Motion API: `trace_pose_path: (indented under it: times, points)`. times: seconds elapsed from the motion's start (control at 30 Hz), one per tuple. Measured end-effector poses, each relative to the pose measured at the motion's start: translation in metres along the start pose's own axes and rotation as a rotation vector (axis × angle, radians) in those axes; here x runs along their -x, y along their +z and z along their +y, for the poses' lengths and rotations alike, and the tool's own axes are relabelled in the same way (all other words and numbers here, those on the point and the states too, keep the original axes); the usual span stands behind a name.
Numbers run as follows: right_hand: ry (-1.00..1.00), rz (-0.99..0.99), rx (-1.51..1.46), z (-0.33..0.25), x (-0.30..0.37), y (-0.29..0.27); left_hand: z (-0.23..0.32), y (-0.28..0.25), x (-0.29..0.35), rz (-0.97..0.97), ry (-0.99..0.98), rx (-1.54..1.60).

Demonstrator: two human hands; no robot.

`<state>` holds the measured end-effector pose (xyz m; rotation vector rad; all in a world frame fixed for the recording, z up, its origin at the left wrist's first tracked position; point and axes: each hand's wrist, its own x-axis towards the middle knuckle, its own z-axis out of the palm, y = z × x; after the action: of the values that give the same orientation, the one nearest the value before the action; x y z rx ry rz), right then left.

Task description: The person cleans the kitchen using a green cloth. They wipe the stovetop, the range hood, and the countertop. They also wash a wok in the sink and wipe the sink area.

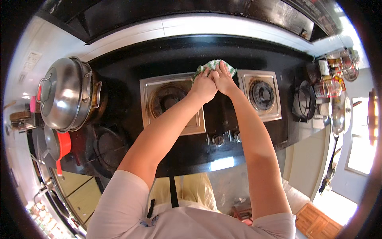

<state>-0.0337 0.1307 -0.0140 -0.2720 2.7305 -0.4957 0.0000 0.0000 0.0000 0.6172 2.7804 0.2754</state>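
A green and white patterned cloth [213,64] lies bunched on the black stove top, at its back between the two burner plates. My left hand [204,85] presses on the cloth's near left part with its fingers bent over it. Against it, my right hand [223,80] holds the cloth down, fingers pointing away from me, and the two hands touch at the thumbs. To the left is a square steel burner plate [200,119] with brown stains around its burner, partly behind my left forearm. Another stained steel burner plate [271,77] sits to the right.
A large lidded steel pot [65,95] stands at the left, with a red-sided pan [63,144] nearer me. Stove knobs [217,140] are at the front. A black pot stand [305,100] is at the right, beside jars [328,88]. A dark range hood [191,11] overhangs the back.
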Motion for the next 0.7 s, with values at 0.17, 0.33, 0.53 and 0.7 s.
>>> trace_pose_path:
  times: [0.17, 0.33, 0.53, 0.7]
  points:
    - [0.089, 0.159, 0.209, -0.003, -0.03, -0.017, -0.021, -0.009, -0.03, 0.181, -0.003, 0.022]
    - [-0.094, 0.019, 0.061, -0.07, -0.034, 0.008, -0.095, -0.043, 0.013, -0.054, -0.186, 0.127]
    - [-0.235, -0.212, 0.097, -0.162, -0.055, 0.026, -0.163, -0.043, 0.074, -0.012, -0.367, 0.147]
    - [-0.326, -0.296, 0.098, -0.233, -0.066, 0.042, -0.179, -0.043, 0.111, -0.028, -0.586, -0.022]
